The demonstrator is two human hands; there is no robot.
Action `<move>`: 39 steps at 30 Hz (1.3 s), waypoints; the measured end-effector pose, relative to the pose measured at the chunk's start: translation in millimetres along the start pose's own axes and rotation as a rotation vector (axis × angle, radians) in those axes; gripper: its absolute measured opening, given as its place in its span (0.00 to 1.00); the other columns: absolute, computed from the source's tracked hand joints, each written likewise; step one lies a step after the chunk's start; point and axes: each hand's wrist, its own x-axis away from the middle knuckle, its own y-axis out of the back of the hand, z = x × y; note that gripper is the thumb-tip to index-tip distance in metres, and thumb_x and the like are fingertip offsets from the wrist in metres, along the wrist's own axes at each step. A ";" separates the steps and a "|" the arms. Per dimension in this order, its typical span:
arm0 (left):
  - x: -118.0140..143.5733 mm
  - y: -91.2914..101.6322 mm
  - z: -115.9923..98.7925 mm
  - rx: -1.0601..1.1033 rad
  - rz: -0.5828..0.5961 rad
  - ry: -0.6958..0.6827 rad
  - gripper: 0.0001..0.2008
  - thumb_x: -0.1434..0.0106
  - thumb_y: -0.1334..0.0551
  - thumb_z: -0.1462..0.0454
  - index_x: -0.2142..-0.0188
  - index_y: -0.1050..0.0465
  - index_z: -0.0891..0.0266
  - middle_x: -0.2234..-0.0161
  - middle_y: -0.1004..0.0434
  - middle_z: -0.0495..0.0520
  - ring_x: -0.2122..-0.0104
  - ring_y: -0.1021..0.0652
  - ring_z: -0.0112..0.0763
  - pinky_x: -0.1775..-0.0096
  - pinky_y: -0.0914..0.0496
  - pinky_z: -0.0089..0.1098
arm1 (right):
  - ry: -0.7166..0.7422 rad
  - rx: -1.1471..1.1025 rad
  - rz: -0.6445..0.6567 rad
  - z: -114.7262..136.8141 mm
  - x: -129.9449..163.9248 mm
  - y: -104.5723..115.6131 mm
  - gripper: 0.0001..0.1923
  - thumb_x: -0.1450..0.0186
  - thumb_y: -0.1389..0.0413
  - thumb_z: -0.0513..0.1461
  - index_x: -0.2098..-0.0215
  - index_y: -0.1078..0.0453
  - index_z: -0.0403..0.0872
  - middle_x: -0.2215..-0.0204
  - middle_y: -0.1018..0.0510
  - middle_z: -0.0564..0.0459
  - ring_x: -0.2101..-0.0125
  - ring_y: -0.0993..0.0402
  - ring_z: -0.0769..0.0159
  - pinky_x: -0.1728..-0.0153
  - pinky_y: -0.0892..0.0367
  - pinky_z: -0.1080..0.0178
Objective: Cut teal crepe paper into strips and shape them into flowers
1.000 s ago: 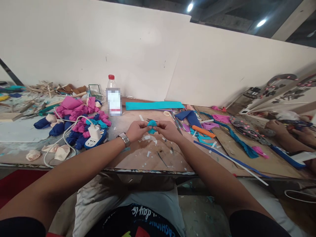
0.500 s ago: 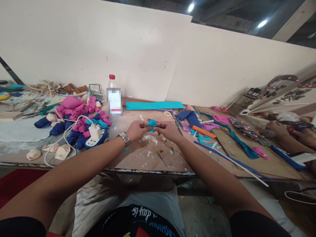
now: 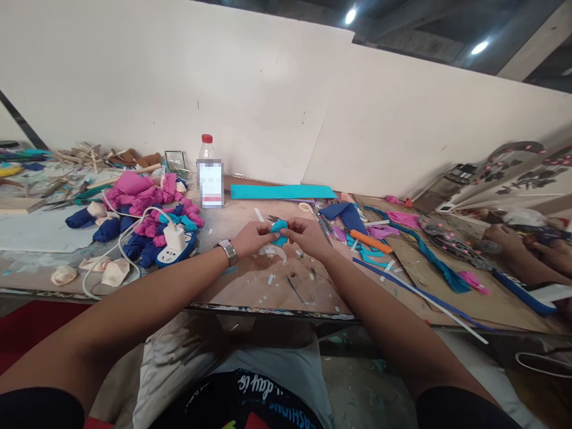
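A small turquoise rosette [image 3: 279,229], of paper or cloth, is pinched between my two hands above the table. My left hand [image 3: 254,238] grips its left side with thumb and fingers; a metal watch is on that wrist. On the other side, my right hand [image 3: 308,235] has its fingers and thumb closed on the same rosette, the thumb across its front. Fingers hide part of it. Just behind the hands lies a flat turquoise strip [image 3: 283,192]. Small white scraps [image 3: 270,279] are scattered on the tabletop near my hands.
Left, pink and blue crumpled rosettes [image 3: 134,196] lie by a power strip [image 3: 172,256] with a white charger and cable. A red-capped bottle [image 3: 207,148] stands behind. Right are an orange-handled tool [image 3: 370,240], coloured strips and cardboard [image 3: 415,268]. Another person's hand [image 3: 504,241] is far right.
The rosette has turned in my fingers and its flatter side now shows. My right thumb has shifted onto its front. The whole view has moved slightly.
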 end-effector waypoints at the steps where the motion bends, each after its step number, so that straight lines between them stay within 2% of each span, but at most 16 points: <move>1: 0.2 -0.1 0.1 -0.008 0.014 -0.010 0.20 0.41 0.34 0.49 0.64 0.19 0.66 0.70 0.20 0.53 0.70 0.25 0.31 0.66 0.33 0.30 | 0.000 -0.008 0.002 -1.0 -0.6 -0.1 0.22 0.42 0.34 0.54 0.64 0.24 0.44 0.74 0.21 0.52 0.77 0.30 0.69 0.73 0.32 0.64; 5: -2.1 -1.1 6.1 0.051 0.011 -0.011 0.21 0.41 0.34 0.47 0.64 0.21 0.65 0.68 0.21 0.53 0.70 0.26 0.29 0.66 0.33 0.29 | 0.023 -0.045 0.003 -9.7 -4.2 -0.5 0.23 0.42 0.34 0.53 0.58 0.26 0.45 0.73 0.21 0.53 0.77 0.30 0.70 0.73 0.31 0.64; 9: -5.6 -1.8 11.6 0.154 -0.092 0.113 0.21 0.43 0.33 0.47 0.67 0.26 0.65 0.73 0.26 0.50 0.76 0.30 0.25 0.72 0.37 0.27 | 0.103 -0.094 -0.009 -16.8 -4.9 0.3 0.23 0.38 0.37 0.49 0.50 0.33 0.48 0.69 0.20 0.54 0.75 0.26 0.68 0.71 0.28 0.63; 13: -5.8 -1.8 11.1 0.224 -0.113 0.121 0.22 0.44 0.32 0.47 0.67 0.26 0.66 0.75 0.28 0.49 0.76 0.32 0.23 0.72 0.39 0.27 | 0.221 0.129 0.036 -13.3 -1.6 2.7 0.13 0.36 0.38 0.45 0.55 0.26 0.49 0.64 0.20 0.51 0.71 0.24 0.67 0.66 0.28 0.61; 17: -4.8 -2.7 9.5 0.244 -0.107 0.148 0.21 0.44 0.31 0.48 0.65 0.24 0.65 0.75 0.28 0.48 0.76 0.33 0.23 0.73 0.41 0.27 | 0.301 0.297 0.018 -7.4 -0.2 4.0 0.08 0.36 0.39 0.42 0.61 0.20 0.48 0.66 0.19 0.50 0.70 0.25 0.66 0.65 0.31 0.61; 23: -5.1 -3.4 11.3 0.246 -0.050 0.124 0.21 0.46 0.29 0.50 0.62 0.22 0.67 0.67 0.20 0.56 0.70 0.26 0.28 0.65 0.34 0.29 | 0.296 0.311 -0.031 -4.2 -0.3 5.1 0.09 0.35 0.39 0.43 0.64 0.20 0.47 0.68 0.18 0.49 0.69 0.25 0.65 0.68 0.32 0.62; 29: -4.9 -0.8 12.0 0.121 -0.052 0.088 0.20 0.44 0.31 0.50 0.63 0.20 0.66 0.69 0.19 0.54 0.70 0.25 0.29 0.66 0.34 0.31 | 0.234 0.255 0.016 -4.2 0.7 4.1 0.12 0.34 0.39 0.47 0.62 0.22 0.47 0.67 0.19 0.50 0.73 0.24 0.67 0.70 0.31 0.63; 33: -3.4 0.8 7.9 0.053 -0.041 0.078 0.17 0.43 0.32 0.53 0.63 0.19 0.65 0.69 0.18 0.54 0.69 0.24 0.31 0.65 0.33 0.30 | 0.170 0.174 -0.032 -10.1 -0.5 2.6 0.14 0.39 0.34 0.48 0.65 0.28 0.48 0.73 0.23 0.55 0.74 0.28 0.68 0.70 0.32 0.63; 39: -2.8 0.9 6.1 -0.030 -0.012 0.042 0.15 0.43 0.35 0.54 0.66 0.20 0.65 0.71 0.22 0.51 0.70 0.26 0.30 0.68 0.36 0.29 | 0.119 -0.093 -0.020 -15.1 -3.1 -0.3 0.24 0.44 0.30 0.48 0.61 0.38 0.51 0.66 0.27 0.57 0.74 0.29 0.70 0.73 0.31 0.65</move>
